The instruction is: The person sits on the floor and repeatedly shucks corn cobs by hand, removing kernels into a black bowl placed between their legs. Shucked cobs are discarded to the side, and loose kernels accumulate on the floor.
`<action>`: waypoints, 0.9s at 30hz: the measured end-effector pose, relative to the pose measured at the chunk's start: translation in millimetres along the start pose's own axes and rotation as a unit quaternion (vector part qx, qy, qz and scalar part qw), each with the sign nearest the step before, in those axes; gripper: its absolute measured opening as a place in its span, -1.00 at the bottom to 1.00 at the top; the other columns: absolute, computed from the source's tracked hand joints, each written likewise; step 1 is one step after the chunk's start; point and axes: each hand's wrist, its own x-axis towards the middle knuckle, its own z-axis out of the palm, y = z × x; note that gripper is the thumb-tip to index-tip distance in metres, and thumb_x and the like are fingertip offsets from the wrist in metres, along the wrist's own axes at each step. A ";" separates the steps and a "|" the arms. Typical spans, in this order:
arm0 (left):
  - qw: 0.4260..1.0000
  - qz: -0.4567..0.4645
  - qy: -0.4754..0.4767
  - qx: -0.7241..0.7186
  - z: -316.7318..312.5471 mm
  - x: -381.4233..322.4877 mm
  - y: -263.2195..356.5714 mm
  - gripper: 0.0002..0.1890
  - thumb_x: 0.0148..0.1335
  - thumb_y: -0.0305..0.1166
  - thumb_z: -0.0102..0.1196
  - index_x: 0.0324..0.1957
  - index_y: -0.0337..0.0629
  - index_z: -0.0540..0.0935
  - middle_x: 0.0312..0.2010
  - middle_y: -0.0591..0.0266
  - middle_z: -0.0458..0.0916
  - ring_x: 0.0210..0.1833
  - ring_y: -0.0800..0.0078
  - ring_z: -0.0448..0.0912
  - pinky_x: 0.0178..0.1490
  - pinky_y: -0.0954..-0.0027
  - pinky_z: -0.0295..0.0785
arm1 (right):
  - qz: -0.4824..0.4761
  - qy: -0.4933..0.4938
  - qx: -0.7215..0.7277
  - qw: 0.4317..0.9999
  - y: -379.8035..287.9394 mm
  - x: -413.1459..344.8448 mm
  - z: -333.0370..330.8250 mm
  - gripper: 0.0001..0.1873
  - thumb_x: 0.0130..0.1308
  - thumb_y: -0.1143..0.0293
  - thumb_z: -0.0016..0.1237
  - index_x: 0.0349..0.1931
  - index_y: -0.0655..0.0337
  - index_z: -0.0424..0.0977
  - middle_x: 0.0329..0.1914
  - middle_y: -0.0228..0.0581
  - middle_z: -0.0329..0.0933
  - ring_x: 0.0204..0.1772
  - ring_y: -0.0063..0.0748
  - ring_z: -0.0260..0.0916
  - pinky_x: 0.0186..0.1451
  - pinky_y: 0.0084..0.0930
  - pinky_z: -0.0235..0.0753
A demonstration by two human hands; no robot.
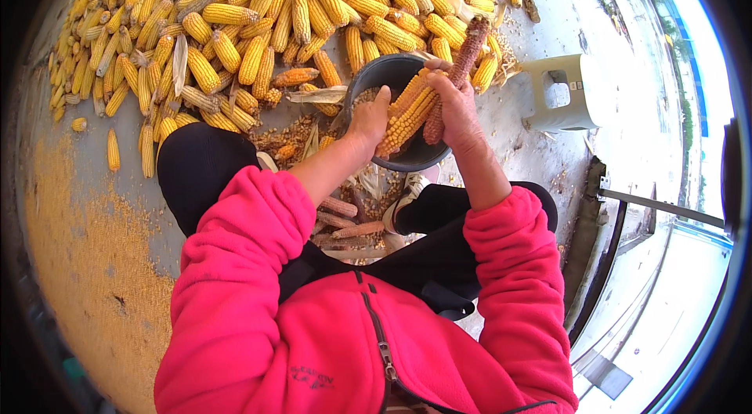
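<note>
A yellow ear of corn [409, 120], part of its kernels stripped in a row, is gripped by my left hand [371, 121] over a black bucket [359, 74]. In my right hand [459, 105] is a bare reddish corn cob [470, 48], its side lying against the ear. My right fingertips also reach the ear's upper end. Loose kernels [367, 95] show inside the bucket at its left; the arms and corn hide much of the rest.
A large heap of corn ears [235, 14] spreads ahead and left. Stripped cobs [352, 230] lie between my feet. Loose kernels [94, 249] cover the floor at left. A plastic stool [558, 111] stands right of the bucket, and a metal bar [658, 207] lies farther right.
</note>
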 end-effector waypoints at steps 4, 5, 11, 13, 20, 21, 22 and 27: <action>0.997 -0.058 -0.037 -0.025 3.1 2.3 4.8 -0.21 0.34 0.26 -0.17 -0.10 -0.49 0.59 -0.25 -0.10 0.64 -0.27 0.19 0.64 -0.29 0.26 0.53 | 0.004 0.020 0.008 1.000 -1.6 -0.1 -8.3 -0.73 0.20 0.46 0.02 -0.08 0.27 0.51 -0.30 -0.30 0.50 -0.26 -0.47 0.46 -0.16 -0.51 0.48; 0.997 -0.052 -0.046 -0.037 5.7 2.0 7.4 -0.14 0.32 0.30 -0.18 -0.11 -0.58 0.60 -0.21 -0.18 0.64 -0.15 0.14 0.64 -0.14 0.24 0.52 | 0.005 0.050 0.003 0.999 -3.3 0.8 -10.9 -0.73 0.20 0.46 0.02 -0.08 0.27 0.51 -0.30 -0.30 0.50 -0.26 -0.47 0.46 -0.16 -0.51 0.48; 0.975 0.154 -0.069 0.144 11.0 -1.0 6.2 -0.16 0.28 0.36 -0.17 -0.36 -0.45 0.59 -0.48 -0.11 0.59 -0.31 0.12 0.56 -0.11 0.20 0.40 | 0.010 0.073 0.003 0.997 -9.3 -2.2 -9.9 -0.75 0.20 0.47 0.00 -0.11 0.31 0.50 -0.31 -0.29 0.49 -0.27 -0.47 0.46 -0.18 -0.50 0.49; 0.981 0.183 -0.022 0.058 13.7 4.5 -0.1 -0.20 0.32 0.30 -0.17 -0.37 -0.47 0.59 -0.49 -0.10 0.59 -0.30 0.11 0.57 -0.12 0.20 0.41 | -0.010 0.042 -0.024 0.999 -7.9 -4.8 -5.6 -0.69 0.20 0.41 0.00 -0.05 0.30 0.48 -0.21 -0.25 0.49 -0.17 -0.43 0.45 -0.08 -0.47 0.49; 0.989 0.097 -0.018 0.107 18.0 12.1 -0.6 -0.15 0.32 0.33 -0.27 -0.29 -0.47 0.62 -0.29 -0.26 0.63 -0.11 -0.07 0.59 0.03 0.13 0.37 | 0.011 0.056 -0.024 0.998 -5.7 -0.8 -7.6 -0.73 0.23 0.42 0.00 -0.06 0.28 0.49 -0.23 -0.28 0.49 -0.19 -0.47 0.46 -0.08 -0.50 0.48; 0.983 0.135 -0.033 0.118 18.4 7.9 2.5 -0.11 0.31 0.36 -0.29 -0.29 -0.48 0.62 -0.28 -0.27 0.63 -0.10 -0.09 0.58 0.04 0.12 0.37 | 0.008 0.057 -0.026 0.998 -5.3 -0.3 -8.2 -0.73 0.23 0.42 0.00 -0.07 0.28 0.49 -0.23 -0.29 0.49 -0.19 -0.47 0.45 -0.08 -0.50 0.48; 0.971 0.181 -0.053 0.145 21.4 3.5 5.8 -0.15 0.30 0.38 -0.30 -0.33 -0.38 0.62 -0.34 -0.25 0.62 -0.15 -0.18 0.56 -0.01 0.08 0.37 | 0.006 0.057 -0.027 0.998 -4.6 0.0 -8.0 -0.73 0.24 0.41 0.00 -0.07 0.28 0.49 -0.23 -0.29 0.49 -0.19 -0.48 0.45 -0.08 -0.51 0.48; 0.953 0.245 0.009 0.178 23.6 -10.4 12.5 -0.24 0.43 0.20 -0.36 -0.41 -0.37 0.60 -0.43 -0.33 0.56 -0.19 -0.28 0.53 -0.12 -0.02 0.38 | -0.024 0.046 0.011 0.999 2.5 -6.1 1.6 -0.77 0.22 0.46 0.03 -0.11 0.27 0.49 -0.36 -0.36 0.48 -0.31 -0.55 0.43 -0.22 -0.56 0.45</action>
